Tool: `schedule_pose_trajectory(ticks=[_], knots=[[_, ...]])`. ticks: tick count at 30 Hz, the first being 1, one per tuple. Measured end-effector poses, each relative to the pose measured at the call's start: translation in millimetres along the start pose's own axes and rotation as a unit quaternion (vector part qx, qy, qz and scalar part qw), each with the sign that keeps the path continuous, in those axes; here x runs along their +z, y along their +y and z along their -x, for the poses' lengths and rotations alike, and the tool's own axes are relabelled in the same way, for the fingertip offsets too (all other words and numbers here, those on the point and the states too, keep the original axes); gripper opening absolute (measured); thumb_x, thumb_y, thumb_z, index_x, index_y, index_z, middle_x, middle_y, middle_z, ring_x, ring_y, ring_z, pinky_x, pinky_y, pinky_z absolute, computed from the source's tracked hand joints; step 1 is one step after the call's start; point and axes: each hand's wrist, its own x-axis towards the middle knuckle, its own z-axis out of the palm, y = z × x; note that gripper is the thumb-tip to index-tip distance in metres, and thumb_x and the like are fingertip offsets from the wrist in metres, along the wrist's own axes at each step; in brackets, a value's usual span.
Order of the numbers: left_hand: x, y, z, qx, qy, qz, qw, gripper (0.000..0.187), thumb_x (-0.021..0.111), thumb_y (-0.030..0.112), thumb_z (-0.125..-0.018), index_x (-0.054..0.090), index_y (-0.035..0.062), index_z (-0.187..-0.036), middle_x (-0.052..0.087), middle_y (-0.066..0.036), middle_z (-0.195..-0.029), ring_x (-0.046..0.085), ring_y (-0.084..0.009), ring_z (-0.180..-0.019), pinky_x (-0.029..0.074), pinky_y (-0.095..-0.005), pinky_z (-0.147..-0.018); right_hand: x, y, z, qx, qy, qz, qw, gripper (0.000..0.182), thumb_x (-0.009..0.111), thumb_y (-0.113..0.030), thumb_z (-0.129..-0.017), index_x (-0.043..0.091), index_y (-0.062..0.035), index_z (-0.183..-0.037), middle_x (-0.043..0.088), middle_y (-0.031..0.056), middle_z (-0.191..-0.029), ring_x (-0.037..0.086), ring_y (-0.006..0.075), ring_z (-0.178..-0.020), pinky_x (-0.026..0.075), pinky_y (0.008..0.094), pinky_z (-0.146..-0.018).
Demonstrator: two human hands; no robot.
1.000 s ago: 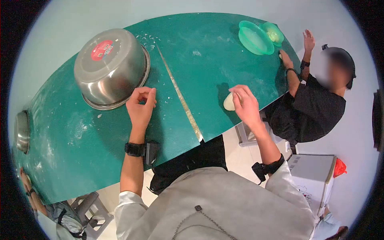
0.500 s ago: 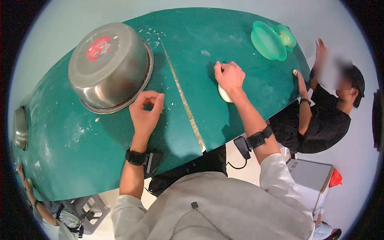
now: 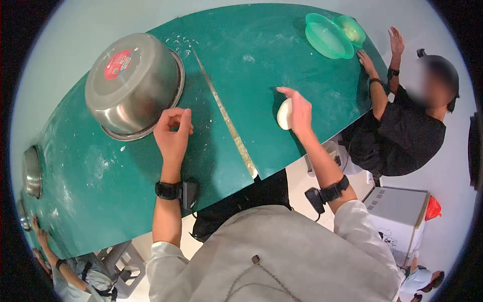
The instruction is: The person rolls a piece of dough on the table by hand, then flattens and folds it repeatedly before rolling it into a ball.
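A: Where is the dough (image 3: 284, 114)?

B: On the green table (image 3: 151, 166), just right of the metal seam (image 3: 224, 121). The right hand (image 3: 300, 111) lies against its right side, fingers (image 3: 288, 91) curled over the top edge, so the pale lump looks tipped up on its side. I would call that a loose cupping hold, not a tight squeeze.

A: And the left hand (image 3: 172, 136)?

B: Left of the seam, close to the rim of the upturned steel bowl (image 3: 133, 83). Its fingers are curled with thumb and forefinger tips pinched nearly together; whether they grasp a crumb I cannot tell (too small to see). It likely rests there just to stay out of the way.

A: Anything else?

B: Flour dust and scraps speckle the table near the seam's far end. Well right of the seam, two green plastic bowls (image 3: 329, 38) sit at the table's edge, where another person (image 3: 402, 126) in black has a hand (image 3: 366, 60) on the table.
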Motion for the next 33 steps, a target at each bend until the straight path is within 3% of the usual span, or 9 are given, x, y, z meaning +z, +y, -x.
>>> schedule_pose_trajectory(ticks=[1, 6, 10, 14, 20, 22, 23, 26, 33], knots=[[0.6, 0.8, -2.0, 0.002, -0.003, -0.003, 1.0, 0.009, 0.07, 0.007, -0.091, 0.062, 0.0036, -0.091, 0.062, -0.001, -0.068, 0.058, -0.006, -0.057, 0.044, -0.021, -0.051, -3.1, -8.7, 10.4, -0.013, 0.024, -0.001, 1.0, 0.046, 0.029, -0.025, -0.104, 0.069, -0.0018, -0.114, 0.067, 0.0191, -0.119, 0.06, 0.0361, -0.119, 0.042, 0.042, -0.105], [7.0, 2.2, -0.9, -0.006, -0.013, 0.013, 1.0, 0.009, 0.07, 0.007, -0.091, 0.062, 0.0034, -0.091, 0.062, -0.001, -0.068, 0.058, -0.0061, -0.057, 0.044, -0.0209, -0.051, -29.2, -8.8, 43.3, -0.035, 0.017, -0.003, 0.999, 0.04, 0.035, -0.019, -0.104, 0.067, 0.003, -0.115, 0.066, 0.0189, -0.122, 0.057, 0.0353, -0.125, 0.041, 0.0431, -0.108], [4.9, 3.7, 0.6, -0.003, -0.013, 0.017, 1.0, 0.008, 0.07, 0.006, -0.091, 0.062, 0.0033, -0.091, 0.062, -0.001, -0.068, 0.057, -0.006, -0.056, 0.044, -0.0207, -0.052, -38.4, -4.2, 55.4, -0.051, -0.003, 0.005, 0.999, 0.027, 0.053, -0.012, -0.097, 0.066, 0.001, -0.116, 0.066, 0.0181, -0.122, 0.058, 0.0338, -0.125, 0.044, 0.0423, -0.106], [1.9, 2.2, 1.0, -0.009, -0.012, 0.017, 1.0, 0.008, 0.069, 0.006, -0.091, 0.062, 0.0035, -0.091, 0.062, -0.001, -0.068, 0.056, -0.0057, -0.057, 0.044, -0.0205, -0.052, -43.1, -8.6, 58.3, -0.049, -0.019, -0.015, 0.999, 0.031, 0.067, -0.008, -0.088, 0.065, -0.0014, -0.118, 0.065, 0.0166, -0.125, 0.057, 0.0326, -0.126, 0.044, 0.0409, -0.106], [10.6, 4.2, 4.6, -0.014, -0.12, -0.07, 0.99, 0.008, 0.073, 0.008, -0.088, 0.07, 0.0012, -0.093, 0.068, -0.003, -0.074, 0.061, -0.0074, -0.063, 0.048, -0.0218, -0.058, -50.9, -8.1, 65.4, -0.053, -0.055, 0.002, 0.997, 0.038, 0.069, -0.01, -0.086, 0.065, -0.0033, -0.123, 0.061, 0.0153, -0.133, 0.052, 0.0332, -0.131, 0.042, 0.0413, -0.108], [17.5, 5.7, 6.7, 0.046, -0.195, -0.15, 0.968, 0.012, 0.074, 0.009, -0.086, 0.073, 0.0009, -0.096, 0.071, -0.005, -0.078, 0.064, -0.0094, -0.066, 0.05, -0.0236, -0.062, -51.1, -5.3, 66.2, -0.058, -0.06, -0.001, 0.997, 0.04, 0.07, -0.01, -0.086, 0.064, -0.0039, -0.125, 0.06, 0.0157, -0.134, 0.051, 0.0334, -0.132, 0.041, 0.0415, -0.109], [22.7, 10.4, 8.0, 0.008, -0.209, -0.138, 0.968, 0.013, 0.072, 0.01, -0.087, 0.074, 0.0017, -0.098, 0.071, -0.007, -0.08, 0.065, -0.0109, -0.066, 0.051, -0.0252, -0.063, -51.3, -5.0, 66.9, -0.064, -0.065, 0.0, 0.996, 0.043, 0.07, -0.011, -0.085, 0.063, -0.0045, -0.127, 0.06, 0.016, -0.135, 0.05, 0.0336, -0.133, 0.04, 0.0417, -0.11], [35.2, 11.1, 10.5, 0.022, -0.256, -0.136, 0.957, 0.013, 0.071, 0.01, -0.089, 0.074, 0.0017, -0.099, 0.071, -0.007, -0.079, 0.065, -0.0111, -0.066, 0.051, -0.0258, -0.062, -52.9, -7.7, 67.0, -0.064, -0.081, -0.001, 0.995, 0.045, 0.071, -0.013, -0.086, 0.062, -0.0058, -0.13, 0.057, 0.0163, -0.138, 0.048, 0.0339, -0.135, 0.038, 0.0421, -0.112], [27.3, 9.0, 10.7, 0.002, -0.238, -0.152, 0.959, 0.014, 0.069, 0.009, -0.09, 0.073, 0.0008, -0.1, 0.073, -0.006, -0.083, 0.066, -0.01, -0.069, 0.053, -0.0246, -0.065, -55.7, -17.3, 69.0, -0.067, -0.097, 0.031, 0.993, 0.046, 0.071, -0.017, -0.086, 0.061, -0.0058, -0.13, 0.056, 0.0166, -0.139, 0.048, 0.0361, -0.134, 0.039, 0.0428, -0.111]])
